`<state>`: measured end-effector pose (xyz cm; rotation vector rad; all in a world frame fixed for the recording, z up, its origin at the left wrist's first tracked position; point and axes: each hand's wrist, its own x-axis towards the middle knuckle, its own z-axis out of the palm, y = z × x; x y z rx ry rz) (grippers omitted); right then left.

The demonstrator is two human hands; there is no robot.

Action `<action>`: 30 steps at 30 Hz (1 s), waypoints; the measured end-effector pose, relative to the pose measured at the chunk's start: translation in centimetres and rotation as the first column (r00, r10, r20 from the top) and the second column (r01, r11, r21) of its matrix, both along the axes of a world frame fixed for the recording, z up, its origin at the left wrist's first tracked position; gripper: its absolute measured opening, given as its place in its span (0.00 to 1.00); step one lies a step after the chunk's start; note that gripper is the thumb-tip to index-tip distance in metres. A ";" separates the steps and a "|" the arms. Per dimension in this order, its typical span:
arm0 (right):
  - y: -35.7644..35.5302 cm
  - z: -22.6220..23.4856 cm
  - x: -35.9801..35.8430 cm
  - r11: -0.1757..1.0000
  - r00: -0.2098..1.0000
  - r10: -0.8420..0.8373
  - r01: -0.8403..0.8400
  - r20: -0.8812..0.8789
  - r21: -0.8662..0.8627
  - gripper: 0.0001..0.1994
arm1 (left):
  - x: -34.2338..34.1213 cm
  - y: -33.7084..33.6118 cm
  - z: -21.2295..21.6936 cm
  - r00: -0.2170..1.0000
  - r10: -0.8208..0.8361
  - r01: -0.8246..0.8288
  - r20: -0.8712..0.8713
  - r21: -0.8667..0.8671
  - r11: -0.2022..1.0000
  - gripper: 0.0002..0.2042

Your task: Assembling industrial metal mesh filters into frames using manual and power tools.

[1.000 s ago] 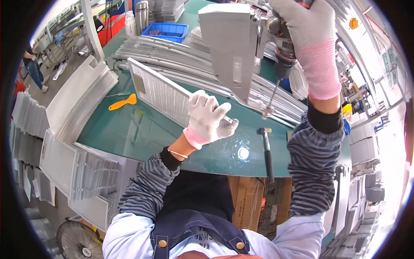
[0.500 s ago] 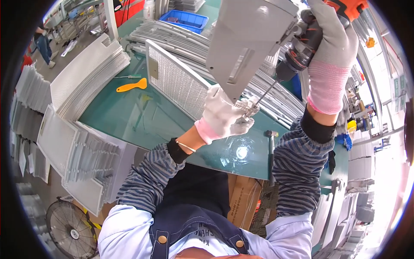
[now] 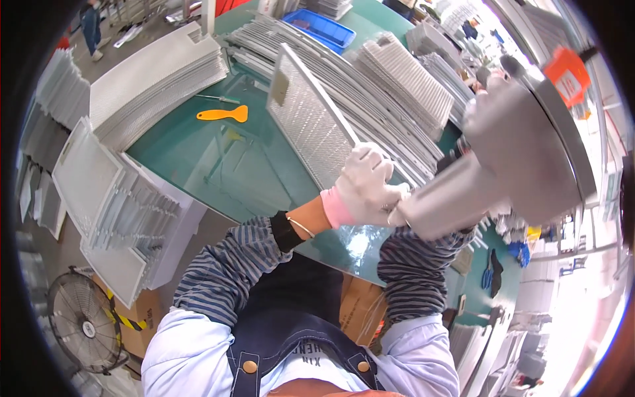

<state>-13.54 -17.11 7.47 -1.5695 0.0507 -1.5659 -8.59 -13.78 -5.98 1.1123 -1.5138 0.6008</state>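
My left hand, in a white glove with a pink cuff, is closed on the lower end of a smooth grey housing. Blurred by motion, the housing hangs in the air at the right, tilted, over my right forearm. Behind it my right hand, also gloved, shows only in part. It grips a cordless drill; the orange end shows beside the housing, and most of the tool is hidden. Beyond my left hand a framed mesh panel leans on edge above the green table.
An orange scraper and a screwdriver lie on the table. Around it are stacked mesh panels, long metal strips and a blue bin. A floor fan stands at lower left. Pliers lie at right.
The grey housing has swung right and turned, now covering most of the drill and my right hand. My left hand has moved right and slightly nearer. The view has shifted too.
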 end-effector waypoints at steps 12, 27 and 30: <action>-3.2 0.0 5.1 0.973 0.929 -0.091 0.006 -0.359 -0.231 0.13 | 0.6 -0.9 0.5 0.970 -0.228 0.221 -0.089 -0.076 0.972 0.15; 0.2 4.2 2.5 0.890 0.906 -0.117 -0.086 -0.406 -0.448 0.13 | 0.5 3.5 -0.8 0.968 -0.171 0.139 -0.182 -0.175 0.975 0.14; -2.6 6.7 -1.6 0.902 0.899 -0.188 -0.002 -0.396 -0.432 0.14 | -0.9 9.2 2.5 0.916 -0.145 0.065 -0.374 -0.219 0.974 0.08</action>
